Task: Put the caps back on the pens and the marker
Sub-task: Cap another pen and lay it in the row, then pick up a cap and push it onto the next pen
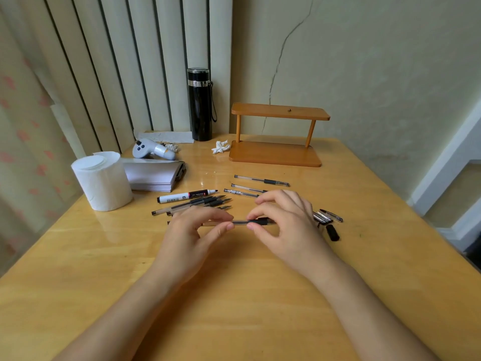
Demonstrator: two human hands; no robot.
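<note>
In the head view, a wooden table (260, 295) with a glossy yellow top is seen, set into a corner between vertical blinds (117, 61) and a cracked pale wall (364, 61). At the back edge a black flask (200, 105) and a small wooden shelf (277, 136) are placed; on the left a toilet paper roll (102, 181), a notebook (153, 177) and a white controller (152, 149) are found. A pen (240, 222) is held level above the table, pinched by the left hand (190, 235) at its clear barrel and by the right hand (289, 225) at its dark grip. Behind the left hand lie an uncapped marker (186, 196) and uncapped pens (197, 203); three capped pens (261, 181) lie farther back. Loose caps (329, 217) are partly hidden beside the right hand.
</note>
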